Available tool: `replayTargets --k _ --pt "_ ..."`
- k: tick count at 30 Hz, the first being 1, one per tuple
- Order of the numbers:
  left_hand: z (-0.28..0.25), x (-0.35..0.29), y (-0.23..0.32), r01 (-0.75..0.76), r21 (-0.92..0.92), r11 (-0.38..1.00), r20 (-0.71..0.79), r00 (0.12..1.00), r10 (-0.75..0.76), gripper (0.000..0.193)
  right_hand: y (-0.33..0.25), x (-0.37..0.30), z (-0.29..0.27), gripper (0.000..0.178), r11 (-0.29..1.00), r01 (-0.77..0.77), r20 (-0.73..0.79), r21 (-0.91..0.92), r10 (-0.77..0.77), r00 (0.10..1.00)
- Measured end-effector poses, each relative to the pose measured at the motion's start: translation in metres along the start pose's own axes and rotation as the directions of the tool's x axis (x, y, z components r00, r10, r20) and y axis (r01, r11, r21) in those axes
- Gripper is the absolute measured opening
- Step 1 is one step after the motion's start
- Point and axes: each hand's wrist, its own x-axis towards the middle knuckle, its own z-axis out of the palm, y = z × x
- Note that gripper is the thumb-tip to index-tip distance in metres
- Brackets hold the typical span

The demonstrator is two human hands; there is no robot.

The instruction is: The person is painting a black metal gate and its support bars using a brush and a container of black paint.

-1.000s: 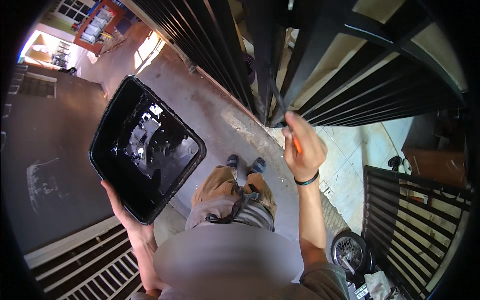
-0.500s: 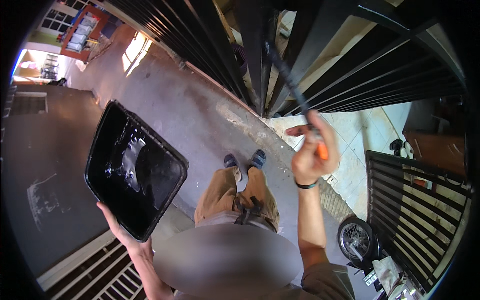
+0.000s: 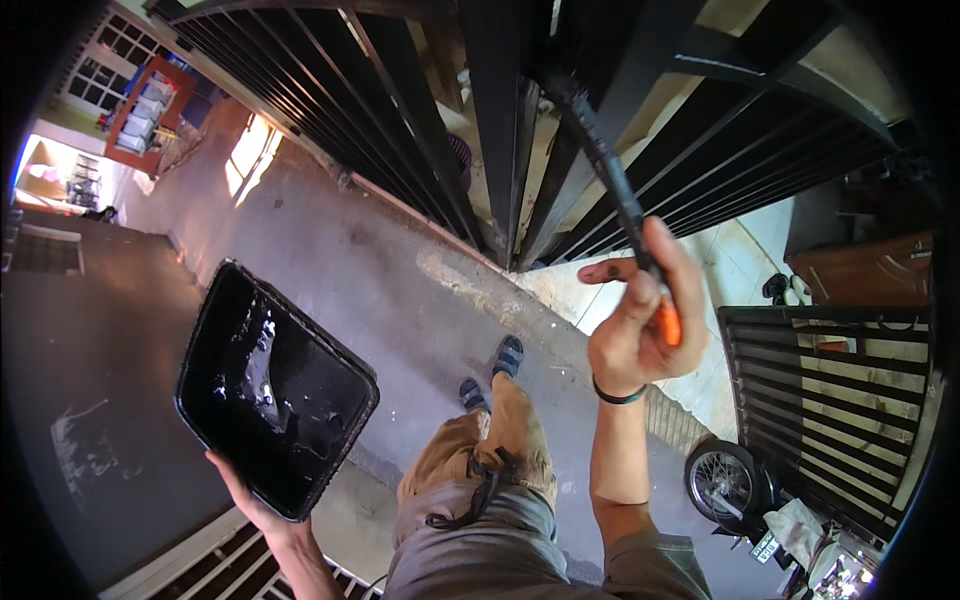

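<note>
My left hand [image 3: 252, 503] supports a black rectangular paint tray [image 3: 318, 336] from its near lower edge, fingers partly hidden beneath it. Glossy black paint [image 3: 260, 372] coats the inside. On the other side, my right hand [image 3: 640, 345] grips a long dark paintbrush [image 3: 612, 175], its orange handle end showing by the palm. The brush slants up and left, its head against or very close to the black metal gate [image 3: 494, 120]; actual contact I cannot tell.
A barred black gate panel [image 3: 825, 400] stands at right, with a motorcycle wheel [image 3: 722, 482] below it. Shoes [image 3: 790, 290] lie on the pale tiles. Behind the tray is a dark wall [image 3: 100, 370]. My sandalled feet [image 3: 508, 356] stand on grey concrete.
The paint tray has shifted slightly down in view. My right hand has moved a little right and down with the paintbrush. My feet have changed position, one stepping ahead of the other.
</note>
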Motion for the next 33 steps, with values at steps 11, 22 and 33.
replayTargets --k 11,22,33 --pt "0.008 -0.009 0.005 0.01 0.09 0.996 0.076 0.997 -0.017 0.064 0.014 -0.033 0.001 0.029 0.977 -0.184 -0.003 -0.107 0.185 0.983" --pt "0.022 -0.015 0.003 0.034 0.086 0.996 0.087 0.995 -0.041 0.06 0.0 -0.047 -0.001 0.028 0.928 -0.245 0.087 -0.279 0.279 0.956" --pt "0.034 -0.013 0.003 0.004 0.057 0.998 0.131 0.991 -0.011 0.075 -0.083 0.056 0.003 0.025 0.994 -0.091 -0.04 0.054 0.094 0.995"
